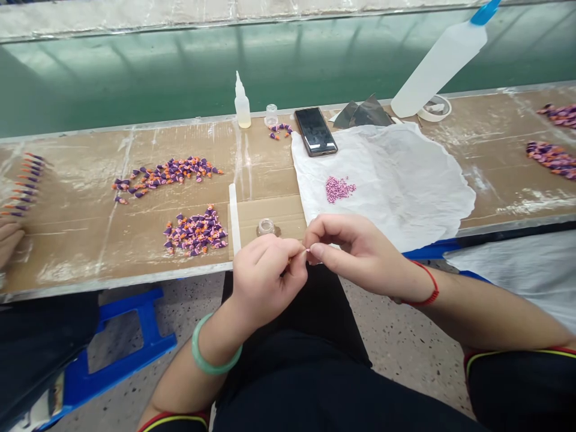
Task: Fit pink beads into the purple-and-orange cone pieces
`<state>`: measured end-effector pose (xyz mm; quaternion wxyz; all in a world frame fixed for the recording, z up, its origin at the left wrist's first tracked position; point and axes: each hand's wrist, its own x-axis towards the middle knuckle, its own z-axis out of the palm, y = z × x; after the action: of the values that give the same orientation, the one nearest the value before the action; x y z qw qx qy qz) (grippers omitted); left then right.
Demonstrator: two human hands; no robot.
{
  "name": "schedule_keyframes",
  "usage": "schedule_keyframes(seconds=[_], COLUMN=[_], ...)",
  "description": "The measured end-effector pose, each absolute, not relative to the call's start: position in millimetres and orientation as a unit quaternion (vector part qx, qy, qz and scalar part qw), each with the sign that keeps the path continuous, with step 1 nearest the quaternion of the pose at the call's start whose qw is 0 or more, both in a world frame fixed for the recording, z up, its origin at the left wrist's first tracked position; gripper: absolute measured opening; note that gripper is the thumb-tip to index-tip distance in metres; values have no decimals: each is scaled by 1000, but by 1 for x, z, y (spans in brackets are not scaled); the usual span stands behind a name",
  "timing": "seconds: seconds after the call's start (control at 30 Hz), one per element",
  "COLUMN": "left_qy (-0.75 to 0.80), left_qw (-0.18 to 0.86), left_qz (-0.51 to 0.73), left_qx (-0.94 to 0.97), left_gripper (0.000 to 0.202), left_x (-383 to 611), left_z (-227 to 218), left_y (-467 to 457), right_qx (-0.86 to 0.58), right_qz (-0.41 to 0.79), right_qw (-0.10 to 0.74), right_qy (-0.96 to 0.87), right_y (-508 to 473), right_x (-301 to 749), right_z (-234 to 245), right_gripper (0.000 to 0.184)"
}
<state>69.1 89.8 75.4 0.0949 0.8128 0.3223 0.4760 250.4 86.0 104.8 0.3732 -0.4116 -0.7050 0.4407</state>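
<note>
My left hand point(265, 270) and my right hand point(355, 252) meet in front of the table's near edge, fingertips pinched together around something tiny that I cannot make out. A green bangle sits on my left wrist, a red cord on my right. Just beyond the hands stands a small clear cap point(266, 227) on cardboard. A little heap of pink beads point(339, 188) lies on a white paper sheet point(405, 180). Two piles of purple-and-orange cone pieces point(195, 231) lie to the left, the farther pile point(166, 174) spread in a long band.
A black phone point(315, 131), a small glue bottle point(242, 103), a clear cup point(271, 114) and a large white squeeze bottle point(438, 63) stand at the back. Another person's hand point(9, 237) rests at the far left beside a row of sticks point(24, 186). More purple pieces point(551, 157) lie far right.
</note>
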Motion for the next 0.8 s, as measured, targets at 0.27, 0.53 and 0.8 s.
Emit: schedule_keyframes(seconds=[0.27, 0.53, 0.8], left_qy=[316, 404, 459], left_qw=[124, 429, 566], left_qz=[475, 475, 425], left_qx=[812, 654, 537], left_gripper=[16, 15, 10], left_x=[63, 38, 26], left_z=[74, 58, 40], left_y=[91, 89, 84], right_qx=[-414, -350, -331], right_qz=[444, 271, 52], right_qw=[361, 294, 7], right_qy=[-708, -847, -942], right_y=[87, 115, 164], right_x=[245, 248, 231], right_z=[106, 97, 85], right_gripper=[10, 14, 19])
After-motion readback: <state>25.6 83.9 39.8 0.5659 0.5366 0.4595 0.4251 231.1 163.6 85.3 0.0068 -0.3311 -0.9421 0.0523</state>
